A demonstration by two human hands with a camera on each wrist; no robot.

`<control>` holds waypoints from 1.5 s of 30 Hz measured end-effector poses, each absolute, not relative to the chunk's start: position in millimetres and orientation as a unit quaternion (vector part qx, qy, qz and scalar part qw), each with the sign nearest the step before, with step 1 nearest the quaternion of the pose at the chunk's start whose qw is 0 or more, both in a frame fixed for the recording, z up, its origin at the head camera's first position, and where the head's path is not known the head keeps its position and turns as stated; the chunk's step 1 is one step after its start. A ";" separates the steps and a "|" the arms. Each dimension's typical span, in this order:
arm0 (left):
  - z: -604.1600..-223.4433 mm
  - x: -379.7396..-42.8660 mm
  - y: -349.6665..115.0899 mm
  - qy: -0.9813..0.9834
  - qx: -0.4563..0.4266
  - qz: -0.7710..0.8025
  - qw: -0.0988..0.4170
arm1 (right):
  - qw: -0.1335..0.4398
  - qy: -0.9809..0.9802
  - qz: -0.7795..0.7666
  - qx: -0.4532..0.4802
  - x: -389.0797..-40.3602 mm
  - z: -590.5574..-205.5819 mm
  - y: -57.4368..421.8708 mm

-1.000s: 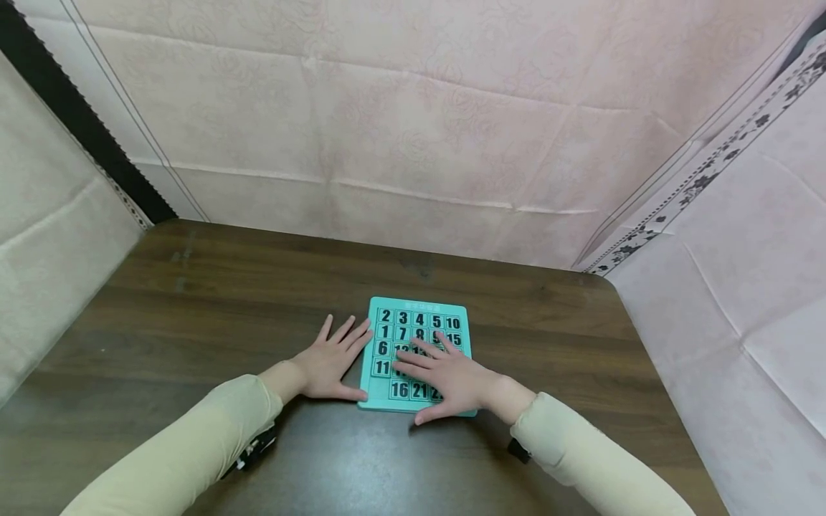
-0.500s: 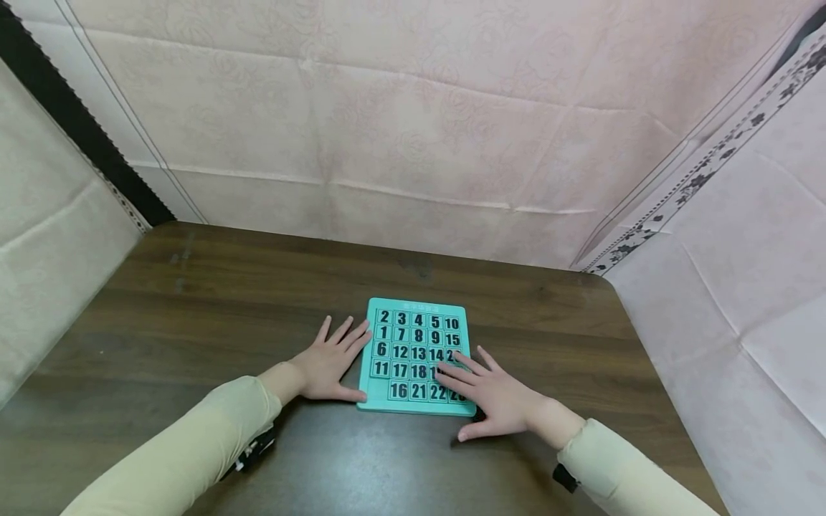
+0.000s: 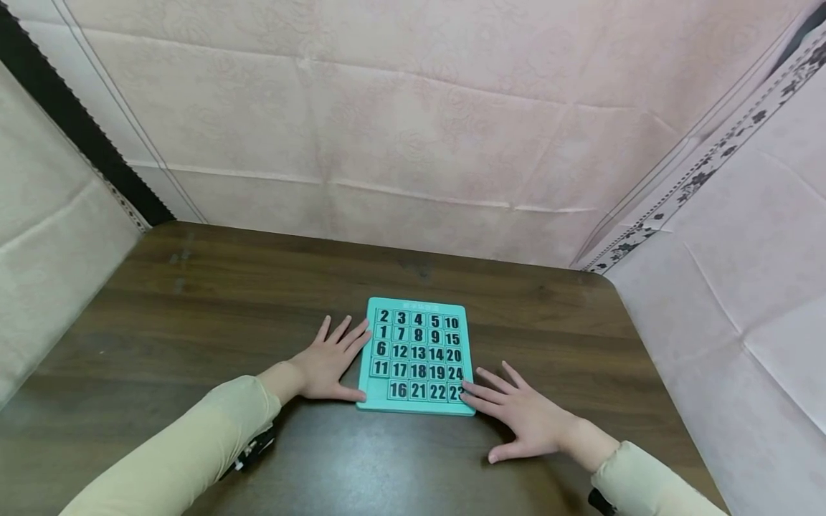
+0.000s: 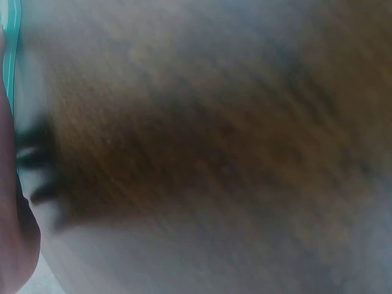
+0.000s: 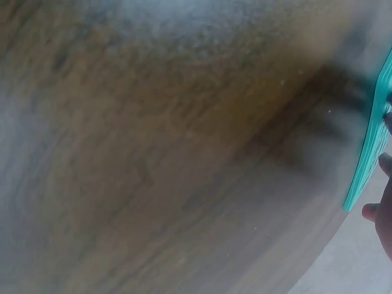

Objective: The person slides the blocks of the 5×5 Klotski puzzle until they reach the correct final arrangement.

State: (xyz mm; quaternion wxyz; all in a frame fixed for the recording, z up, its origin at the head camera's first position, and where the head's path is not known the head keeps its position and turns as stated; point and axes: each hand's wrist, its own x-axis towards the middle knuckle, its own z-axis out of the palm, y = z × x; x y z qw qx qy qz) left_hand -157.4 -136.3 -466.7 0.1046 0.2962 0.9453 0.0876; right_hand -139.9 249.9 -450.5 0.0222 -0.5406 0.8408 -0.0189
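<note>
A turquoise number slide puzzle (image 3: 418, 344) lies flat on the table in the head view. Its numbered tiles fill the frame except for a gap at the bottom left, beside the 16. My left hand (image 3: 325, 365) is spread flat, with fingertips and thumb tip right at the puzzle's left edge. My right hand (image 3: 523, 416) is also spread, at the lower right corner; its fingertips overlap the edge by the 23 tile. In the right wrist view the puzzle's side (image 5: 370, 144) shows at the right, close to the fingers. Only a sliver of the puzzle (image 4: 10, 55) appears in the left wrist view.
The dark wooden table (image 3: 226, 301) extends around the puzzle to rounded far corners. A pale patterned cloth (image 3: 400, 136) hangs behind it, with more cloth at both sides. Black bands sit at both sleeve cuffs.
My right hand has slid off the tiles, moving right and toward the body, uncovering the lower rows. The left hand and the puzzle have stayed nearly in place.
</note>
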 end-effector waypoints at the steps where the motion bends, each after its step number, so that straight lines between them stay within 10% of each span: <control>1: -466.6 -157.5 -136.3 0.945 0.296 0.088 0.105 | 0.021 0.840 -0.017 -0.541 -139.7 -450.6 249.6; 45: -469.0 -157.7 -137.0 0.945 0.297 0.095 0.099 | 0.079 0.879 -0.046 -0.467 -182.4 -436.6 214.0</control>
